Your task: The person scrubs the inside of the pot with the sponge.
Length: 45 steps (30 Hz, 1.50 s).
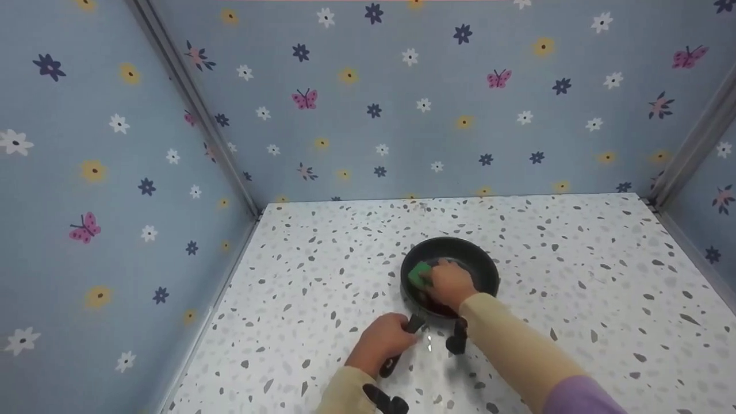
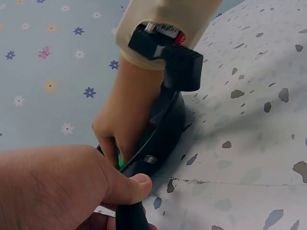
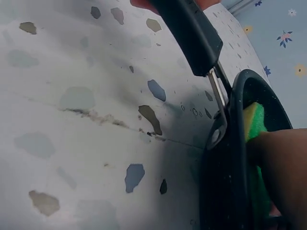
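A dark frying pan (image 1: 486,267) rests on the speckled tabletop, its handle (image 3: 189,36) pointing toward the person. My left hand (image 1: 386,338) grips that handle; in the left wrist view the thumb of the left hand (image 2: 72,177) lies along the top of it. Inside the pan, my right hand (image 1: 451,282) holds a sponge (image 1: 420,275) against the inner surface, toward the left side. The sponge (image 3: 256,122) has a green face and a yellow body in the right wrist view. The right fingertips are partly hidden by the pan wall.
The white terrazzo tabletop (image 1: 310,276) spreads around the pan and carries a thin dark crack-like line. Blue flowered panels (image 1: 402,126) stand at the back and both sides, joined by metal corner posts (image 1: 195,109). A black camera (image 2: 182,67) is strapped to the right wrist.
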{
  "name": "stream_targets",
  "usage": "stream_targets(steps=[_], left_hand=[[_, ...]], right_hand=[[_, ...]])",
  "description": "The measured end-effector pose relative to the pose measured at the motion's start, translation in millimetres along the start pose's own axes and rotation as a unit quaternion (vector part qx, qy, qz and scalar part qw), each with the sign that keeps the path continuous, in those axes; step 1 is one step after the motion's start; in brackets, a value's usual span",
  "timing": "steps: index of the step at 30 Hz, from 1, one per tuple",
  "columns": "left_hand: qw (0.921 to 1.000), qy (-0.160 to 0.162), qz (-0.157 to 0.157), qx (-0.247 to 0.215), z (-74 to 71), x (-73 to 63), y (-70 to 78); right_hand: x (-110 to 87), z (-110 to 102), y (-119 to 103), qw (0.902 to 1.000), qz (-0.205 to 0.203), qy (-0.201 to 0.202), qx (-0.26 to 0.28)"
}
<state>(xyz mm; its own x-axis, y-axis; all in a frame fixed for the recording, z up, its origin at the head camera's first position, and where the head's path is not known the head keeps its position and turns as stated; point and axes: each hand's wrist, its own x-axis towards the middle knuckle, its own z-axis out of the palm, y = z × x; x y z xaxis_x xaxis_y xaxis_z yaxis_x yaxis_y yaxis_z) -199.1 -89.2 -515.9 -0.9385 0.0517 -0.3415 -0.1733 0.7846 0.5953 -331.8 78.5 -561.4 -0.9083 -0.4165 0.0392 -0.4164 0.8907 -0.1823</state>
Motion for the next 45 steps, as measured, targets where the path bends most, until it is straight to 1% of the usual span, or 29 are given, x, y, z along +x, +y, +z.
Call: stream_targets(steps=[2,5,11,15,20,25,29,38,40,45], left_hand=[[0.9999,0.005,0.010,0.004,1.4,-0.8,1.0],[0.9998,0.014,0.012,0.008,3.1,-2.4,2.1],[0.9995,0.027,-0.006,0.014,4.1,-4.7,2.8],[0.9992,0.032,-0.019,0.015,4.1,-5.6,0.9],[0.9989,0.035,-0.029,0.012,7.7,-5.6,3.4],[0.9982,0.047,-0.032,0.019,6.9,-6.5,4.9],[0.9979,0.054,-0.029,0.020,7.1,-6.4,6.0],[0.9978,0.052,-0.037,0.017,9.0,-3.7,8.0],[0.9978,0.053,-0.033,0.021,8.4,-2.5,8.2],[0.9981,0.052,-0.028,0.020,7.1,-1.0,8.3]], right_hand=[[2.3,-1,1,0.9997,0.018,0.009,-0.012],[6.3,-3,4,0.9990,0.040,0.010,-0.015],[10.8,-7,15,0.9966,0.078,0.006,-0.024],[10.5,-10,20,0.9957,0.087,0.006,-0.031],[4.3,-14,25,0.9941,0.096,-0.004,-0.052],[0.3,-20,25,0.9934,0.099,-0.007,-0.057],[-3.6,-22,24,0.9932,0.107,-0.007,-0.044],[-15.0,-27,24,0.9895,0.135,-0.049,0.016],[-16.9,-28,23,0.9883,0.141,-0.050,0.028],[-23.1,-29,16,0.9833,0.167,-0.039,0.063]])
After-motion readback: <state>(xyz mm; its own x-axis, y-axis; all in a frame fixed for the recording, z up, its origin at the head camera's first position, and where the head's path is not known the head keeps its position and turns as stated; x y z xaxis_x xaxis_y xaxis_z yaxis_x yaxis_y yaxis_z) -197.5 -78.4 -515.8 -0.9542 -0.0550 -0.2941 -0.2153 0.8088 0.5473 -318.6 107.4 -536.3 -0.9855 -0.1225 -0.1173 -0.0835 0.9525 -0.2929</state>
